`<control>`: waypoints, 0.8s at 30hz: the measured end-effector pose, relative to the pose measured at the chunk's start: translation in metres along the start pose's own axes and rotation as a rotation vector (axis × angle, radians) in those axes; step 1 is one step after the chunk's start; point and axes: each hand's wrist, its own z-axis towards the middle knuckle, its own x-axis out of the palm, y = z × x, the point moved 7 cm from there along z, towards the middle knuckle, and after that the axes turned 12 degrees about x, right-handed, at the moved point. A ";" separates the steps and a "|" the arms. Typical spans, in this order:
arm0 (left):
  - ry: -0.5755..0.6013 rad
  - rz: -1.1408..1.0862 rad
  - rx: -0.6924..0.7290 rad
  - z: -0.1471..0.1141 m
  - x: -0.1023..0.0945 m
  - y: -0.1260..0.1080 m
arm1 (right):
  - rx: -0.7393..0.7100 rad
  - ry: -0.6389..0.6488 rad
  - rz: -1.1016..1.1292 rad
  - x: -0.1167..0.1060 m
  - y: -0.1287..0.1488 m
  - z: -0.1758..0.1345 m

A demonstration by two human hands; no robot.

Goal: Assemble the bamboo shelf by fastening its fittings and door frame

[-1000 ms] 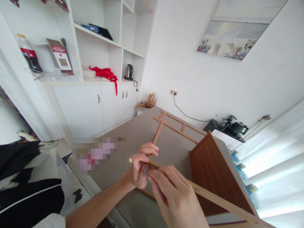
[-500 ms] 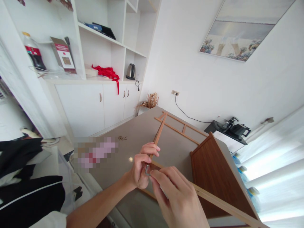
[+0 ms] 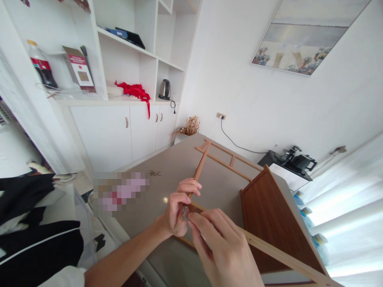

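Observation:
My left hand (image 3: 179,209) is wrapped round a narrow wooden bar (image 3: 201,164) where it meets another wooden rail (image 3: 275,255). Between the thumb and fingertips of my right hand (image 3: 224,243) is a small bent metal hex key (image 3: 186,214). Its short end points up at the joint beside my left fingers; the exact contact is hidden. The rail runs behind my right hand toward the lower right, alongside a brown wooden panel (image 3: 275,215) that stands tilted on the table. A pile of small screws (image 3: 154,173) lies to the left of the bar.
A ladder-like wooden frame (image 3: 231,161) lies at the far side of the grey table (image 3: 167,159). A blurred pinkish patch covers the table's left edge. A black stand with a kettle (image 3: 303,162) is at the right, and white cabinets (image 3: 143,127) line the back.
Almost nothing differs. Both hands stay at the joint, and the hex key has shifted only very slightly; the view has moved a touch.

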 end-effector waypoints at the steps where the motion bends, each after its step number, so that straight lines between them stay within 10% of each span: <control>1: 0.003 -0.001 0.002 0.000 0.000 0.000 | 0.004 0.000 0.003 0.000 0.001 0.001; 24: -0.025 0.031 -0.008 -0.003 -0.001 0.002 | 0.023 -0.046 -0.011 -0.003 0.003 0.002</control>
